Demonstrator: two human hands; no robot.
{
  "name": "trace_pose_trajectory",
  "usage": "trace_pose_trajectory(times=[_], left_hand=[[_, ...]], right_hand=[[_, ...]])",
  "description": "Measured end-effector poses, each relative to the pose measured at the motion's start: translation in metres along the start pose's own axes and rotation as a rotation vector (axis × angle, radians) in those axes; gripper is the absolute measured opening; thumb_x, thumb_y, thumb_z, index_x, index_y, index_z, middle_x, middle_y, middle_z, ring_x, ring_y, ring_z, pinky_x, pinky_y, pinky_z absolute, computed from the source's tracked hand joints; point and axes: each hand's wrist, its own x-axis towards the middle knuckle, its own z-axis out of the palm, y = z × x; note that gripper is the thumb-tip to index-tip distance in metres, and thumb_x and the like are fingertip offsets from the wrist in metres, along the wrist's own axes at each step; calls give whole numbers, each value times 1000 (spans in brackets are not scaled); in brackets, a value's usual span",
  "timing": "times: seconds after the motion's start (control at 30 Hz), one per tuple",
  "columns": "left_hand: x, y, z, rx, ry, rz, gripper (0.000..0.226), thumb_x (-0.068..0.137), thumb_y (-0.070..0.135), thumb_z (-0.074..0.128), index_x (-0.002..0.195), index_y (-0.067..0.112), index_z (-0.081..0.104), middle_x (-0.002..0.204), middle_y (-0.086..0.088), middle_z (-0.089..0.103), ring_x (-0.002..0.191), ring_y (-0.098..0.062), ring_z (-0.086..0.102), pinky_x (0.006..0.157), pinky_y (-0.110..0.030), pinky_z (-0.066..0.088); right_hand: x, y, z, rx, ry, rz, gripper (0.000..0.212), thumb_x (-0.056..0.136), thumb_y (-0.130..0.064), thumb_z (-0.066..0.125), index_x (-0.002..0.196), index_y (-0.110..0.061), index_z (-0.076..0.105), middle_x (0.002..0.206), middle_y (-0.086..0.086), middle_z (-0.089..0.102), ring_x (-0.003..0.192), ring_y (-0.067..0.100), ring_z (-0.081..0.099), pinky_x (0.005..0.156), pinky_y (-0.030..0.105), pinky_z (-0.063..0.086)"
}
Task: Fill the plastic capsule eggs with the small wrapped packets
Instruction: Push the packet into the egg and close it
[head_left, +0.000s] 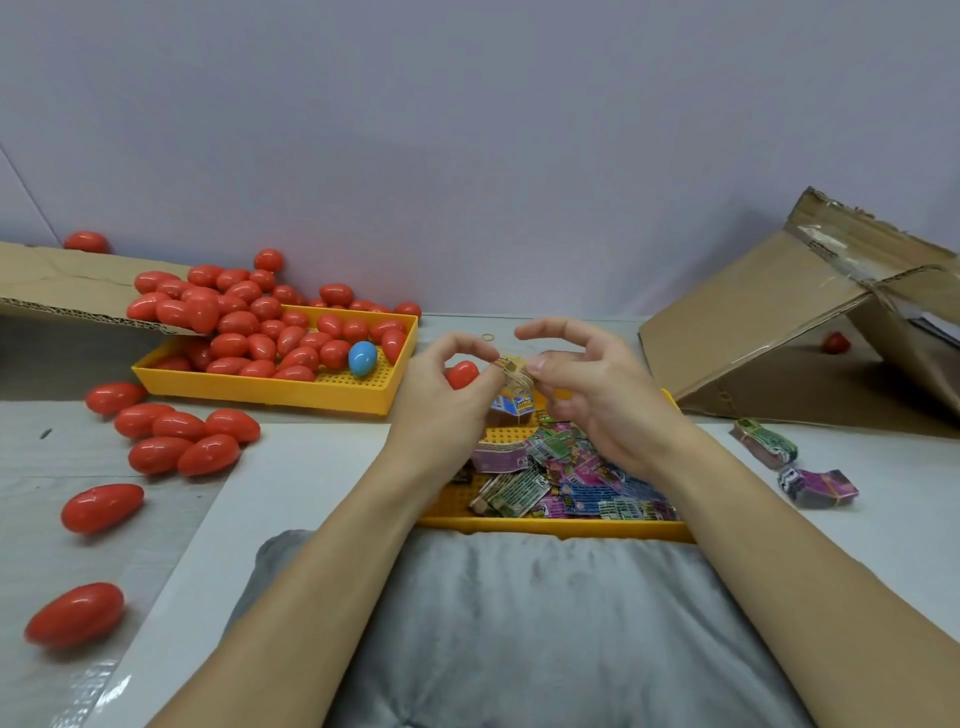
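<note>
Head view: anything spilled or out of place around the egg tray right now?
Yes. Many red eggs lie loose on the table left of the far yellow tray, off it. A single blue egg sits among the red ones in the tray. One red egg has ended up under the tilted cardboard box at right.

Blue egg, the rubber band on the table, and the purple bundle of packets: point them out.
Blue egg (362, 357), head view, middle of its shell.
Rubber band (487, 336), head view, its ring.
Purple bundle (823, 487), head view, its top face.
</note>
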Motion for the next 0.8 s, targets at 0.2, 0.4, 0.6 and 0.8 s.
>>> trace_pose_trajectory(times=[0.2,0.4,0.6,0.8], left_hand=[[3,1,-1,-15,130,18,19,88,5,64,81,22,64,45,13,50,43,-8,46,45,-22,41],[3,-1,-1,9,136,28,22,86,3,65,77,23,65,49,12,48,48,-12,46,48,-25,42],[2,0,0,50,57,66,23,86,1,65,75,22,65,48,12,50,42,-2,44,43,-16,38],[1,-2,1,103,-15,88,22,88,7,66,78,26,64,47,16,53,42,-2,48,43,-15,40]], right_hand=[[7,-8,15,-157,89,42,10,89,-12,70,97,-18,69,71,-3,66,71,16,52,66,35,41],[3,4,22,-134,210,64,17,92,-19,68,76,-16,71,63,-3,61,58,11,52,49,19,37],[-3,5,14,-80,174,88,20,95,-20,65,77,-13,73,61,-1,56,54,9,45,44,18,33],[-5,4,11,6,116,146,14,94,-15,66,83,-9,72,65,1,53,56,10,43,51,24,32]])
